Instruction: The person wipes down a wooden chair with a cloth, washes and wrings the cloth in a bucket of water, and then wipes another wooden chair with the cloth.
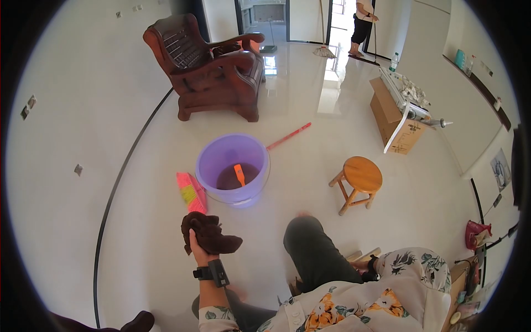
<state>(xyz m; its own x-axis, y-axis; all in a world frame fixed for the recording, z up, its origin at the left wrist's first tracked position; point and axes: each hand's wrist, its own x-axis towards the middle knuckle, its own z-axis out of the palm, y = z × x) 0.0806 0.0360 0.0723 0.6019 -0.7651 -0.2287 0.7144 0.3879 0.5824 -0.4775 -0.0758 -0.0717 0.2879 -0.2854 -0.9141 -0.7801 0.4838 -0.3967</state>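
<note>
We have a cloth (213, 237) in our left hand (200, 248), beyond it a bucket (213, 160) with a handled tool (239, 174) inside. A broom head (191, 193) lies left of the bucket, a stool (362, 174) stands right, and an armchair (213, 77) behind; a carton (407, 143) sits beyond the stool.

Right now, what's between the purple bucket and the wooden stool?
Only bare floor lies between the purple bucket and the wooden stool in the head view.
</note>
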